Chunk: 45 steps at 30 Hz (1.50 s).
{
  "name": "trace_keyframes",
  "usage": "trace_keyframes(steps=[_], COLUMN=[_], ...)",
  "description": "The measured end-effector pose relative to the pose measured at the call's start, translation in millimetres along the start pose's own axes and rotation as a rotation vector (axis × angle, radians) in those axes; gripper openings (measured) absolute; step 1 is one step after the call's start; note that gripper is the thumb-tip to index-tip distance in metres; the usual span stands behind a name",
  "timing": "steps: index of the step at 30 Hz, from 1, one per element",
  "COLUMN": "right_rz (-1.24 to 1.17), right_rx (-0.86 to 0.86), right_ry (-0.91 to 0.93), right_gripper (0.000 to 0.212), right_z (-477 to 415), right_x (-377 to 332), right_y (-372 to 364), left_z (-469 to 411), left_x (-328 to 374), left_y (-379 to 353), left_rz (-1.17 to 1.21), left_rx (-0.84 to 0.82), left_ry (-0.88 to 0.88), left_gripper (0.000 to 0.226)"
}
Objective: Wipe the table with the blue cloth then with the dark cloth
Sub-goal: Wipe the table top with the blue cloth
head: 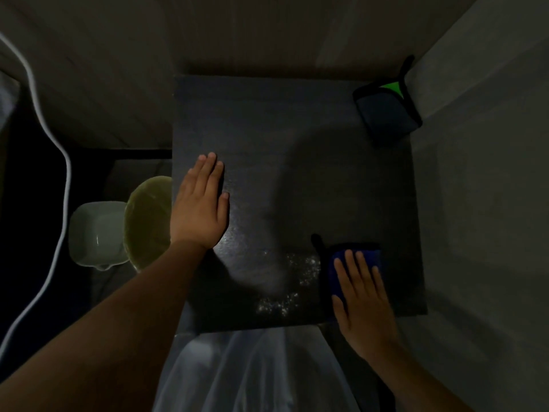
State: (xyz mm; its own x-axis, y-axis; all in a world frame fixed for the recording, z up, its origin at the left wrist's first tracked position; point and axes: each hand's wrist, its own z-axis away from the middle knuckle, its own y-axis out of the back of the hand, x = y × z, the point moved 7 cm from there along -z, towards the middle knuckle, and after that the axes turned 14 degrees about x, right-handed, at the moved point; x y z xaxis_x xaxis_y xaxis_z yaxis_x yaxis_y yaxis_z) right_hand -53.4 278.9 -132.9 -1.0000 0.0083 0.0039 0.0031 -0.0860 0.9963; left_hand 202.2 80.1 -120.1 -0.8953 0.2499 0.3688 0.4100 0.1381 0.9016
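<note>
Blue-cloth pass under way, judged early: pale speckled residue (297,281) sits on the dark square tabletop (297,129). Right hand (362,298), fingers straight, presses the blue microfibre cloth (338,272) at the near right corner. Left hand (199,209) lies flat, grasping nothing. Dark folded cloth with green patch (383,114) lies untouched at the far right corner.

Count: two cloths, two hands, one tabletop.

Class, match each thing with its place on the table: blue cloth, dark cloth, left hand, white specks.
Things:
1 blue cloth
2 dark cloth
3 left hand
4 white specks

Places:
a far right corner of the table
b flat at the left edge
c under the right hand
d near edge, left of the blue cloth

Pairs: 1-c, 2-a, 3-b, 4-d
</note>
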Motion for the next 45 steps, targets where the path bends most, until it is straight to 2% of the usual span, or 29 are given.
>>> trace_keyframes(steps=[3, 8, 15, 20, 24, 31, 37, 45], right_rz=[0.005, -0.033, -0.028, -0.073, -0.074, -0.116, -0.195, -0.179], right_rx=[-0.006, 0.057, 0.043, 0.041, 0.05, 0.029, 0.025, 0.015], right_ry=[0.008, -0.222, -0.404, -0.462, -0.519, -0.483, -0.328, -0.207], right_gripper=[0.062, 0.063, 0.064, 0.063, 0.062, 0.061, 0.061, 0.062], right_z=[1, 14, 35, 33, 32, 17, -12, -18], right_x=[4, -9, -51, -93, -97, -128, -169, -167], right_y=[0, 0, -4, -6, -6, -2, -1, -7], left_z=[1, 0, 1, 1, 1, 2, 2, 3], left_x=[-1, -3, -3, -3, -2, -3, -4, -7], left_y=[-1, -1, -2, -2, -3, -3, -4, -6], left_rz=[-0.003, -0.002, -0.003, 0.001, -0.002, -0.004, -0.002, -0.011], left_rx=[-0.006, -0.004, 0.005, 0.014, 0.018, 0.028, 0.012, 0.012], left_ry=[0.006, 0.008, 0.002, -0.002, -0.009, -0.014, -0.009, -0.004], left_gripper=[0.055, 0.056, 0.056, 0.055, 0.055, 0.056, 0.057, 0.057])
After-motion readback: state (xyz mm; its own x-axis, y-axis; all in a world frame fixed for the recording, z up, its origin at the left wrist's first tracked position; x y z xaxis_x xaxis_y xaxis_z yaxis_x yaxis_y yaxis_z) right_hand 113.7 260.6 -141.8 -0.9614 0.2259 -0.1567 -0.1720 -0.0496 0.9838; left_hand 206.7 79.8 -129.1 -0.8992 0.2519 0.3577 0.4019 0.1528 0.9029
